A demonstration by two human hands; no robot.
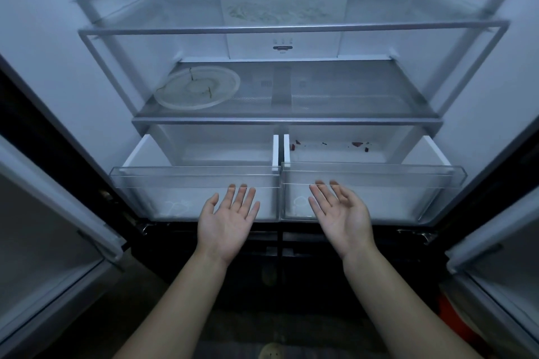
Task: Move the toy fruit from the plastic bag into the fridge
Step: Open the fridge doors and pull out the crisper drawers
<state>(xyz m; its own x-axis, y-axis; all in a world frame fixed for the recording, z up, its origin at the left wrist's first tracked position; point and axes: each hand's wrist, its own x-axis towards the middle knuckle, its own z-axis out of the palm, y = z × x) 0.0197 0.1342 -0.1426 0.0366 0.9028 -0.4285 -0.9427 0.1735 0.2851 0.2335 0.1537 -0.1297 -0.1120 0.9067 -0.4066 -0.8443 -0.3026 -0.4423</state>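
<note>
Left hand (229, 220) and right hand (342, 213) hovered palm-up, fingers spread, holding nothing, just before the fridge (58, 67) drawers (195, 173); with no fruit in sight, fetching the bag seemed next

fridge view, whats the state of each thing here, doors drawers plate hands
left door, open
right door, open
left drawer, pulled out
right drawer, pulled out, red scraps inside
round plate, lying flat, looks cracked
left hand, open, palm up, holding nothing
right hand, open, palm up, holding nothing
</note>
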